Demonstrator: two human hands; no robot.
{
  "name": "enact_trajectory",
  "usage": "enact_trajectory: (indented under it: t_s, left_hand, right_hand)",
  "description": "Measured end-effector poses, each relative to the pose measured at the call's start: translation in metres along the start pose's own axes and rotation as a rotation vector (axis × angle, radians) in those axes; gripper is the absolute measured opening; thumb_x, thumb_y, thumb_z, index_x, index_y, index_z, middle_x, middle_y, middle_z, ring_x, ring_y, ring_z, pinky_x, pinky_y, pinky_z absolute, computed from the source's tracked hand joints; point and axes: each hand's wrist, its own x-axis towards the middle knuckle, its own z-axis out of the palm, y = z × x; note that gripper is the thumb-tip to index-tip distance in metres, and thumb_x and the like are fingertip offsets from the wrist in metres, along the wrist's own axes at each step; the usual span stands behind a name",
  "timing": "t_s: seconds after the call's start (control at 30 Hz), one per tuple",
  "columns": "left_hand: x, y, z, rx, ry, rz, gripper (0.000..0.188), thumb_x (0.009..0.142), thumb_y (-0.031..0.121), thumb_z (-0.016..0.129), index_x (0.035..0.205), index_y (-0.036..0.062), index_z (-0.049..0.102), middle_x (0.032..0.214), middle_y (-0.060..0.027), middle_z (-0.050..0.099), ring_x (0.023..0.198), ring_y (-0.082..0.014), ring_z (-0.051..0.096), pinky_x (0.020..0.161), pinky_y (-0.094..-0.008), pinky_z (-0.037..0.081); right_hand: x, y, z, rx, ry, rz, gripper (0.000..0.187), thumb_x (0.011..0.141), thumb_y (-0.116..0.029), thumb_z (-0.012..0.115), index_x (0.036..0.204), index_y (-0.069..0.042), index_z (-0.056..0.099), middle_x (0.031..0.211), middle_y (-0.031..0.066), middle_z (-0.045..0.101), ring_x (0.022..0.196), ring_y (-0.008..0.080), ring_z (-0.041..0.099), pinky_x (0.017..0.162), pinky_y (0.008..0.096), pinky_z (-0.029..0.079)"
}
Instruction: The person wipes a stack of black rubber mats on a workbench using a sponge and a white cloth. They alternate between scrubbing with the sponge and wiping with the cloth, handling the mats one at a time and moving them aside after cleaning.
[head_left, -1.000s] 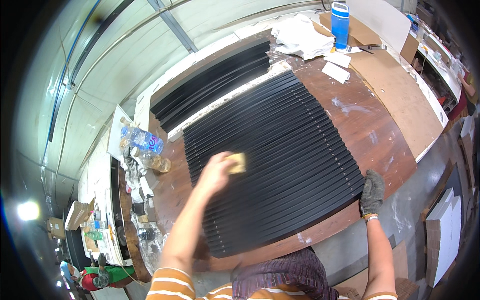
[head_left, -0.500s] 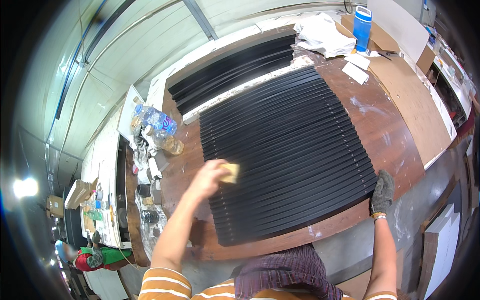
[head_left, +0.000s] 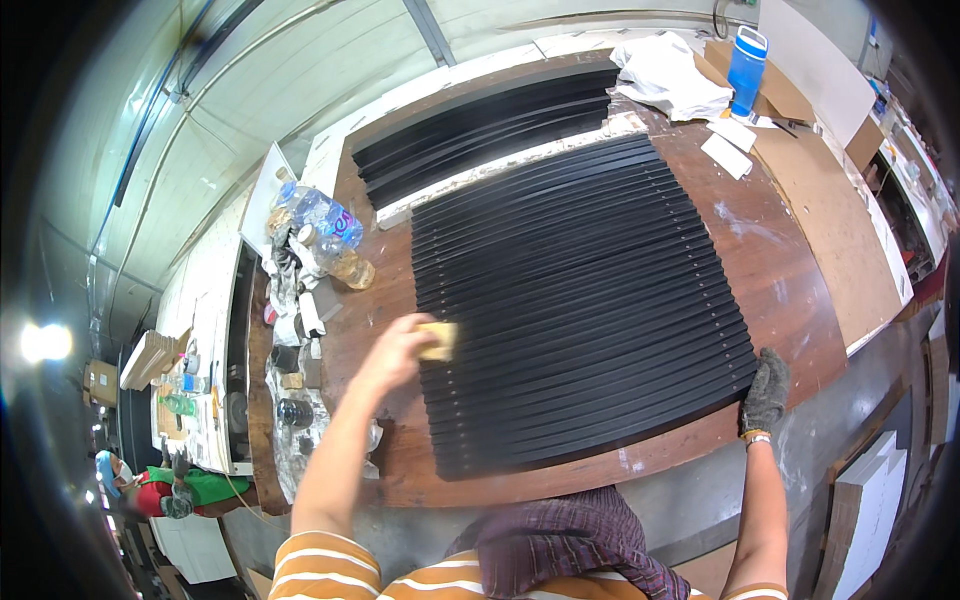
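Several black slats (head_left: pixel 580 300) lie side by side on a brown wooden table, making one wide ribbed panel with small dots near both ends. My bare left hand (head_left: pixel 396 352) grips a yellow sponge-like block (head_left: pixel 437 341) over the slats' left ends; motion blurs it slightly. At the panel's right near corner, my right hand (head_left: pixel 767 392) wears a dark grey glove and rests against the slat ends. The fingers of that hand lie along the edge, partly hidden, and I cannot make out whether they grip it.
More black slats (head_left: pixel 490 130) lie behind a pale strip (head_left: pixel 510 168). Plastic bottles (head_left: pixel 335 225) and small blocks stand left. A white cloth (head_left: pixel 672 78), a blue bottle (head_left: pixel 747 72) and cardboard (head_left: pixel 830 210) occupy the far right. A co-worker (head_left: pixel 170 490) is at another bench.
My left hand has moved left with the yellow block, toward the slats' left ends. My right hand stays at the panel's near right corner. The whole view has shifted slightly.
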Motion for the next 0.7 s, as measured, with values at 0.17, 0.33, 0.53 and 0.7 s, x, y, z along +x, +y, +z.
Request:
enact_trajectory:
  t_s: [0.17,0.33,0.53,0.7]
  left_hand:
    - [-0.045,-0.026,-0.037,0.264,0.062,-0.415,0.04,0.079,-0.005,0.071,0.115,0.0096,0.078,0.135,-0.0175,0.064,0.127,-0.0361,0.057,0.111,-0.0418,0.047]
    - [-0.027,0.014,-0.003,-0.065,0.016,0.075,0.043,0.078,-0.01,0.069,0.114,0.0123,0.077,0.139,-0.0124,0.061,0.132,-0.0336,0.056,0.114,-0.0407,0.045]
    - [-0.063,-0.028,-0.04,0.296,-0.06,-0.461,0.033,0.079,-0.006,0.068,0.106,0.0094,0.08,0.132,-0.0156,0.067,0.126,-0.0354,0.059,0.111,-0.0428,0.048]
    - [0.012,0.036,0.0,0.083,0.254,-0.005,0.036,0.081,-0.003,0.074,0.114,0.0092,0.077,0.138,-0.0173,0.062,0.131,-0.0361,0.057,0.113,-0.0422,0.047]
  right_hand:
    - [-0.001,0.004,0.002,0.05,0.002,0.027,0.032,0.103,-0.017,0.054,0.125,0.0,0.069,0.129,0.0181,0.068,0.124,0.0339,0.06,0.111,0.0438,0.043]
    - [0.0,0.002,0.003,-0.027,-0.014,0.036,0.034,0.104,-0.019,0.052,0.125,0.0,0.069,0.13,0.0184,0.068,0.126,0.0345,0.059,0.113,0.0439,0.042]
    - [0.001,0.003,0.001,-0.004,-0.017,0.009,0.032,0.104,-0.017,0.053,0.124,0.001,0.069,0.129,0.018,0.069,0.124,0.0341,0.06,0.112,0.0439,0.042]
    - [-0.001,0.002,0.002,-0.01,0.007,0.001,0.031,0.103,-0.016,0.054,0.124,0.001,0.069,0.127,0.0175,0.069,0.122,0.0338,0.061,0.111,0.0437,0.043]
